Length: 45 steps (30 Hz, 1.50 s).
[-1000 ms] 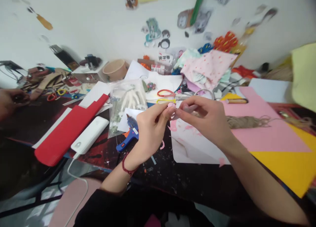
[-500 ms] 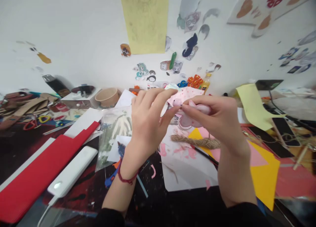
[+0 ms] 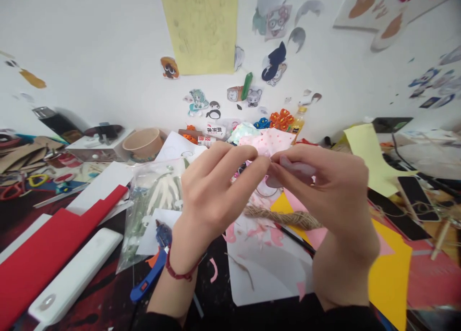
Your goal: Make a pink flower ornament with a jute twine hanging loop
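Observation:
Both hands meet in front of me at a small pale pink piece (image 3: 297, 168), smooth with a pointed corner; its material is unclear. My right hand (image 3: 333, 191) pinches it between thumb and fingers, which cover much of it. At its left end, the thumb and index finger of my left hand (image 3: 216, 191) are pressed together on it, the contact partly hidden. Below the hands lies a twisted hank of twine (image 3: 284, 217). Beneath that is a white sheet (image 3: 270, 273) strewn with pink scraps (image 3: 264, 232), and a black pencil-like stick (image 3: 297, 239) crosses it.
On the left are a blue glue gun (image 3: 147, 279), a clear bag (image 3: 158, 191), a white power strip-like bar (image 3: 77, 275) and red card (image 3: 54, 244). Yellow paper (image 3: 391, 268) and a phone (image 3: 418, 199) lie right. A wall (image 3: 108, 42) with stickers rises behind.
My left index finger has come down from its raised position, closing against the thumb at the pink piece. The view has shifted slightly, and both hands sit closer together.

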Each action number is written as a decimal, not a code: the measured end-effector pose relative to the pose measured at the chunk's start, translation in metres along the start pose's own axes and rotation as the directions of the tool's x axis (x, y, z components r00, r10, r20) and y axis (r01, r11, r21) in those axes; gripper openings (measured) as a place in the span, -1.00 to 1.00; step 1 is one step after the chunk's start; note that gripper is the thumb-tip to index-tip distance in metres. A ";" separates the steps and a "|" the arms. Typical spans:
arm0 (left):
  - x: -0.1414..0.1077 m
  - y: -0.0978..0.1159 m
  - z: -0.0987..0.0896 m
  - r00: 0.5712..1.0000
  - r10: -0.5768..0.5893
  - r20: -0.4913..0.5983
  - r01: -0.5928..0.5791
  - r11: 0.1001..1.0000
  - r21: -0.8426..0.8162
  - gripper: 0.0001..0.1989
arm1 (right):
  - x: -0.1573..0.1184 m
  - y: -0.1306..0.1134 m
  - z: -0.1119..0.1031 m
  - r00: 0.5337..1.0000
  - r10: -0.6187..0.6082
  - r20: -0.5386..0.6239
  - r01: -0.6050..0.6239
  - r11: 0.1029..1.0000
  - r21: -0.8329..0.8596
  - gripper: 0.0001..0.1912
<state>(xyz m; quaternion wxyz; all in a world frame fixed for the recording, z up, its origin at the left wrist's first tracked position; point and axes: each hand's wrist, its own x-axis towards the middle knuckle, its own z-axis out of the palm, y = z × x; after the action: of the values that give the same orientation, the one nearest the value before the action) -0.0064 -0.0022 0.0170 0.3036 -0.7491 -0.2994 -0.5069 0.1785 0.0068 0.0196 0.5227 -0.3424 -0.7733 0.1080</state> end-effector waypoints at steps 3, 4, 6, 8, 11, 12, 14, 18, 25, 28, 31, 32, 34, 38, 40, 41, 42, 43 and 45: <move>-0.001 -0.002 0.002 1.000 0.017 -0.010 -0.017 1.000 0.005 -0.81 | -0.002 -0.003 0.000 0.995 -0.094 -0.026 0.089 0.985 -0.147 -0.95; -0.002 -0.002 0.003 1.000 0.022 -0.012 -0.022 1.000 0.005 -0.80 | -0.002 -0.004 0.000 0.992 -0.122 -0.030 0.114 0.976 -0.187 -0.95; -0.003 -0.003 0.004 0.999 0.040 -0.015 -0.040 0.999 0.003 -0.79 | -0.003 -0.006 0.000 0.988 -0.154 -0.022 0.144 0.960 -0.241 -0.94; -0.003 -0.004 0.006 0.998 0.057 -0.007 -0.057 0.998 0.000 -0.78 | -0.004 -0.007 0.000 0.987 -0.160 -0.007 0.153 0.955 -0.252 -0.95; -0.004 -0.004 0.007 0.997 0.075 0.001 -0.075 0.997 0.014 -0.78 | -0.005 -0.007 0.001 0.982 -0.186 -0.010 0.176 0.946 -0.274 -0.95; -0.004 -0.004 0.007 0.997 0.081 0.008 -0.081 0.996 0.024 -0.78 | -0.005 -0.006 0.001 0.981 -0.193 -0.006 0.183 0.941 -0.285 -0.95; -0.004 -0.004 0.007 0.995 0.093 0.025 -0.094 0.995 0.043 -0.77 | -0.005 -0.006 0.001 0.980 -0.198 0.010 0.191 0.932 -0.308 -0.95; -0.004 -0.003 0.005 0.993 0.108 0.036 -0.110 0.992 0.058 -0.77 | -0.006 -0.004 0.000 0.978 -0.207 0.025 0.204 0.919 -0.337 -0.91; -0.002 -0.002 0.000 0.991 0.086 0.104 -0.094 0.993 0.075 -0.84 | -0.006 -0.002 0.000 0.968 -0.246 0.053 0.250 0.909 -0.335 -0.88; -0.002 -0.004 0.000 0.991 0.066 0.119 -0.074 0.995 0.063 -0.89 | -0.005 -0.001 0.001 0.965 -0.254 0.062 0.261 0.909 -0.326 -0.88; -0.002 -0.005 -0.001 0.991 0.046 0.125 -0.051 0.998 0.031 -0.91 | -0.006 -0.002 0.001 0.966 -0.251 0.060 0.257 0.918 -0.303 -0.87; -0.002 -0.005 -0.001 0.991 0.040 0.124 -0.042 0.999 0.018 -0.91 | -0.006 -0.002 0.000 0.967 -0.247 0.057 0.253 0.919 -0.302 -0.87; -0.001 -0.004 -0.002 0.992 0.019 0.126 -0.018 1.000 -0.007 -0.91 | -0.006 -0.003 0.000 0.968 -0.244 0.057 0.249 0.917 -0.310 -0.86; 0.001 -0.003 -0.004 0.991 -0.016 0.131 0.023 0.998 -0.052 -0.92 | -0.005 -0.004 -0.001 0.960 -0.273 0.057 0.275 0.896 -0.349 -0.86; 0.001 -0.003 -0.004 0.991 -0.030 0.130 0.040 0.996 -0.077 -0.91 | -0.004 -0.004 0.000 0.947 -0.319 0.040 0.310 0.871 -0.381 -0.89; 0.001 -0.003 -0.004 0.991 -0.039 0.130 0.051 0.994 -0.093 -0.91 | -0.004 -0.004 0.000 0.939 -0.342 0.031 0.326 0.859 -0.394 -0.89; 0.000 -0.003 -0.004 0.990 -0.048 0.129 0.062 0.992 -0.113 -0.91 | -0.004 -0.004 0.000 0.933 -0.358 0.024 0.337 0.852 -0.401 -0.90; 0.000 -0.004 -0.004 0.990 -0.057 0.130 0.074 0.988 -0.133 -0.91 | -0.004 -0.004 0.000 0.932 -0.363 0.022 0.340 0.849 -0.404 -0.89; 0.000 -0.004 -0.005 0.987 -0.074 0.143 0.098 0.980 -0.173 -0.90 | -0.004 -0.004 -0.001 0.940 -0.340 0.032 0.324 0.855 -0.405 -0.88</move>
<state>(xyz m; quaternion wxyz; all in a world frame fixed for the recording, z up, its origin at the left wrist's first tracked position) -0.0124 -0.0036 0.0195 0.1913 -0.7926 -0.3046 -0.4924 0.1783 0.0008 0.0188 0.4667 -0.3065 -0.8154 -0.1530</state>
